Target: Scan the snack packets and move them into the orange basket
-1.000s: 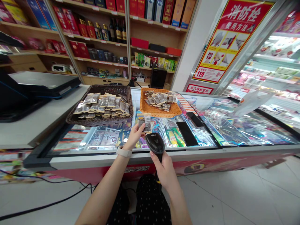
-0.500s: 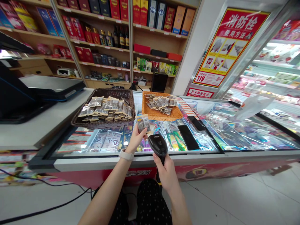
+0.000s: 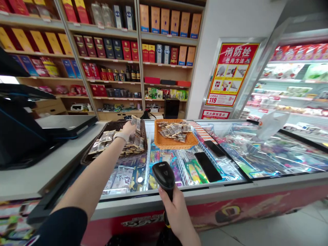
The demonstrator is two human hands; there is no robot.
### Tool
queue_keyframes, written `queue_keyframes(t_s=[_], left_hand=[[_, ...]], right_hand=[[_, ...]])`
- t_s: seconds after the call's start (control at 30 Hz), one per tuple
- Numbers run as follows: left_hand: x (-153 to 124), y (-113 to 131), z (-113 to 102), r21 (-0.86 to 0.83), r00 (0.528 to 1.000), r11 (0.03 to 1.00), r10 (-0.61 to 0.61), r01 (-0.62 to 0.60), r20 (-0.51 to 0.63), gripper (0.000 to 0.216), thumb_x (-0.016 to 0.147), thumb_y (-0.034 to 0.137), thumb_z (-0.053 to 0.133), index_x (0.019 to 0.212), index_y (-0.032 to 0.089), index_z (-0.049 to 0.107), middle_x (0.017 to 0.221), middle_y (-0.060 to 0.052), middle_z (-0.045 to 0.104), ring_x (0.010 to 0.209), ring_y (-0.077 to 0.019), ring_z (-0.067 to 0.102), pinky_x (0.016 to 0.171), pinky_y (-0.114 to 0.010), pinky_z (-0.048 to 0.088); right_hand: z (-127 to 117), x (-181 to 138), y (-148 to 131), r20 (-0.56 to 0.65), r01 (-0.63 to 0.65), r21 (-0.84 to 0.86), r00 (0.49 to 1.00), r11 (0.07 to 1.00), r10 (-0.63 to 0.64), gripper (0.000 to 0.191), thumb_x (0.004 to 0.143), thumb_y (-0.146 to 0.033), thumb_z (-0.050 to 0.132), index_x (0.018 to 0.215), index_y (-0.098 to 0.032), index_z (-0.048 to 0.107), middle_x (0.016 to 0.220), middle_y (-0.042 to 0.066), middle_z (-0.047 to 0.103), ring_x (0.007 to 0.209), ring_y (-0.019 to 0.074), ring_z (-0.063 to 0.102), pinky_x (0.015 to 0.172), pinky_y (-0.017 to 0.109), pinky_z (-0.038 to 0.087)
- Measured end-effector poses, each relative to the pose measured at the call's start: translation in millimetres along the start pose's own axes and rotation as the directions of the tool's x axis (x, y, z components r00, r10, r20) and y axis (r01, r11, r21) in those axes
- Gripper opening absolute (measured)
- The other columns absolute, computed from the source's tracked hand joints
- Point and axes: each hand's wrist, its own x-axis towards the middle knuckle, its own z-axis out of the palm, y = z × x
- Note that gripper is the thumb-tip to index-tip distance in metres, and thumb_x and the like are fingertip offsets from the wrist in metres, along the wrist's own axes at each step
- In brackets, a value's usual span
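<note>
My left hand (image 3: 128, 128) reaches over the dark brown wicker basket (image 3: 88, 158), its fingers closed on a small clear packet (image 3: 136, 121) with dark contents. Many similar packets lie heaped in that basket below and around the hand. My right hand (image 3: 176, 209) is wrapped round the handle of a black barcode scanner (image 3: 164, 173), held upright in front of the freezer's near edge. To the right of the dark basket, an orange wicker basket (image 3: 176, 145) holds a smaller pile of like packets.
Both baskets rest on a glass-topped chest freezer (image 3: 217, 192). Two black phones (image 3: 207, 166) lie on the glass to the right. A scale (image 3: 66, 124) stands on the left counter (image 3: 17, 182). Shelves of boxes and bottles line the back wall.
My left hand has moved with a packet from beside the scanner, left and away, over the dark basket. The right hand still grips the scanner. The view has tilted up.
</note>
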Motion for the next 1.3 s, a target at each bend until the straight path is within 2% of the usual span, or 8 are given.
queue_keyframes(t_s=[0.2,0.4,0.5,0.63,0.77,0.9,1.1,1.3], left_hand=[[11.7,-8.1,15.7,0.314,0.998,0.949,-0.03,0.013,0.052,0.027,0.066,0.024,0.074,0.089,0.01,0.074,0.115,-0.029,0.07,0.125,-0.0489,0.055,0.103,-0.057,0.042],[-1.2,0.7,24.1,0.615,0.97,0.756,0.234,-0.223,0.065,0.042,0.082,0.026,0.059,0.119,0.012,0.071,0.136,-0.026,0.059,0.132,-0.0455,0.048,0.106,-0.059,0.037],[-12.9,19.6,44.6,0.411,0.945,0.852,0.29,-0.326,0.149,0.037,0.082,0.026,0.059,0.115,0.015,0.072,0.131,-0.021,0.063,0.129,-0.0428,0.051,0.107,-0.055,0.038],[-29.7,44.6,99.2,0.148,0.914,0.942,0.243,-0.303,0.325,0.017,0.082,0.027,0.062,0.089,0.017,0.075,0.103,-0.013,0.074,0.106,-0.0316,0.066,0.094,-0.036,0.048],[-39.6,58.3,156.8,0.032,0.902,0.983,0.152,-0.18,0.404,0.015,0.082,0.032,0.068,0.08,0.018,0.07,0.082,-0.01,0.073,0.087,-0.0256,0.07,0.076,-0.029,0.052],[-39.7,65.5,190.9,-0.085,0.891,0.996,0.035,0.004,0.453,0.025,0.084,0.042,0.07,0.086,0.017,0.067,0.069,-0.008,0.066,0.068,-0.0219,0.067,0.061,-0.029,0.051],[-40.5,78.1,201.6,-0.245,0.863,0.951,-0.044,0.191,0.504,0.016,0.092,0.032,0.059,0.093,0.016,0.062,0.068,-0.005,0.064,0.056,-0.0142,0.06,0.053,-0.024,0.048],[-62.6,76.9,157.1,-0.425,0.841,0.884,0.075,0.191,0.536,0.021,0.087,0.037,0.063,0.093,0.016,0.062,0.07,-0.002,0.064,0.057,-0.0118,0.06,0.052,-0.021,0.044]], right_hand=[[10.0,0.3,-19.2,0.17,0.039,-0.01,0.985,0.999,-0.036,0.034,0.096,-0.042,0.062,0.119,-0.018,0.071,0.11,0.009,0.076,0.106,0.0281,0.068,0.093,0.032,0.05],[6.8,6.3,-0.6,0.155,-0.034,-0.038,0.987,0.999,0.04,0.038,0.095,-0.044,0.061,0.122,-0.018,0.07,0.116,0.012,0.074,0.112,0.0329,0.066,0.094,0.038,0.049],[-6.6,13.8,12.2,0.09,-0.027,-0.009,0.996,1.0,0.028,0.037,0.095,-0.043,0.061,0.118,-0.016,0.071,0.107,0.012,0.076,0.104,0.0315,0.069,0.093,0.038,0.049],[-37.1,20.7,25.9,-0.111,-0.021,0.001,0.994,1.0,0.021,0.04,0.094,-0.047,0.06,0.113,-0.015,0.074,0.104,0.012,0.078,0.101,0.0317,0.07,0.09,0.037,0.051],[-67.8,18.4,37.6,-0.253,-0.017,-0.012,0.967,1.0,0.014,0.047,0.092,-0.053,0.061,0.117,-0.014,0.074,0.103,0.013,0.079,0.103,0.0323,0.07,0.091,0.037,0.051],[-88.9,13.1,45.3,-0.301,-0.045,-0.036,0.953,0.998,0.032,0.049,0.092,-0.056,0.061,0.114,-0.014,0.075,0.097,0.012,0.079,0.097,0.0322,0.071,0.086,0.036,0.053],[-105.9,10.7,49.2,-0.322,-0.076,-0.057,0.945,0.995,0.054,0.051,0.091,-0.061,0.06,0.109,-0.015,0.076,0.096,0.012,0.079,0.103,0.0334,0.07,0.086,0.035,0.053],[-102.5,15.7,46.2,-0.273,-0.076,-0.049,0.96,0.996,0.06,0.052,0.093,-0.057,0.058,0.114,-0.013,0.074,0.1,0.013,0.079,0.098,0.0323,0.07,0.089,0.037,0.052]])
